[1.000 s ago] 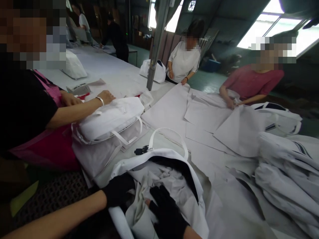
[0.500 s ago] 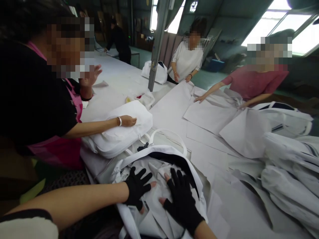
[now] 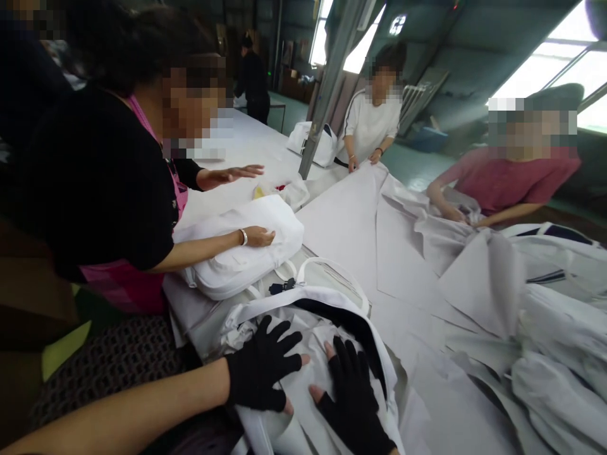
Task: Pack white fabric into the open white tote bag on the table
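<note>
Two gloved hands, left hand (image 3: 263, 373) and right hand (image 3: 353, 395), press flat and spread on crumpled paper (image 3: 308, 360) inside the open white bag (image 3: 379, 354) at six o'clock on the counter (image 3: 341, 221), apparently stuffing it; next likely needs tucking edges.

black fingerless gloves on both hands (image 3: 308, 379)

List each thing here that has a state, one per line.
left hand: gloved, spread flat on paper stuffing
right hand: gloved, flat on the stuffing
open bag: unzipped, paper-filled
stuffed bag: closed, under a co-worker's hand
paper sheets: loose, overlapping
</note>
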Demonstrator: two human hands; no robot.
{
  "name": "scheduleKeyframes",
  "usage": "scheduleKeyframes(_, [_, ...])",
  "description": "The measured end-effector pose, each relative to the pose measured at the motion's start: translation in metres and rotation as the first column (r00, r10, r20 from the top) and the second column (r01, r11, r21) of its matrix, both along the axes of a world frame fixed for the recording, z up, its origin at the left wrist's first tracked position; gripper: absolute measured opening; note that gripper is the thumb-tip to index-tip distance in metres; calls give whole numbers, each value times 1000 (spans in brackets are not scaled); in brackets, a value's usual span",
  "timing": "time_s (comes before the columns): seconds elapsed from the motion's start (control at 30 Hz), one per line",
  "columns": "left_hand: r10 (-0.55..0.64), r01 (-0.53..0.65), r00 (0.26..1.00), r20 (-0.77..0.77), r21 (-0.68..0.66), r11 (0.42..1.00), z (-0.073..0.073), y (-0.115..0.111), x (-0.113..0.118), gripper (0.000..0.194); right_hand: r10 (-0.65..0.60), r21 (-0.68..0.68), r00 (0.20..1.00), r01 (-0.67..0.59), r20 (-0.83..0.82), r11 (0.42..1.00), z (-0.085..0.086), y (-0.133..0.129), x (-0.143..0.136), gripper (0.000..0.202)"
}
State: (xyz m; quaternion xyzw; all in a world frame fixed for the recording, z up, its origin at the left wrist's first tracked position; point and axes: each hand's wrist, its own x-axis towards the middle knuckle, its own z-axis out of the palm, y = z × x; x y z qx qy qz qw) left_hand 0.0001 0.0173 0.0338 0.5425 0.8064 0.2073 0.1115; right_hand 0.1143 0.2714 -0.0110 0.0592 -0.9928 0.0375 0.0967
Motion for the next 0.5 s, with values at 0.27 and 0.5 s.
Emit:
scheduleKeyframes(0.27, [-23, 32, 996, 86, -112, 993, -5, 6, 14, 71, 118, -81, 978, -133, -171, 988, 59, -18, -31, 72])
scheduleKeyframes(0.5, [70, -69, 998, -1, -136, 988, -1, -34, 24, 57, 162, 46, 986, -160, -40, 986, 20, -27, -21, 87])
